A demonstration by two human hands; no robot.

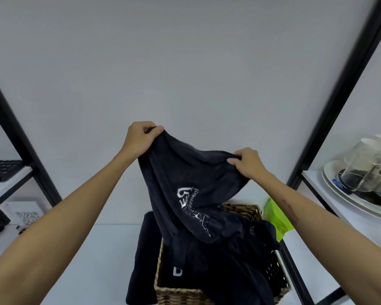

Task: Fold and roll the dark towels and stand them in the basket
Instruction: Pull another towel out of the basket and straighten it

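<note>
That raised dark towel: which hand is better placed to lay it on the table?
Left, probably. The left hand grips the towel over bare table; the right hand sits above the wicker basket.

Head view, forward-down (close, wide-angle)

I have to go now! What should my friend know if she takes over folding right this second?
Left hand grips one top corner of a dark towel; right hand grips the other.
The towel hangs in the air above the wicker basket.
More dark towels lie loose in the basket, and one drapes over its left side.
Done: none looks rolled.
Left: fold, roll and stand each one.
</note>
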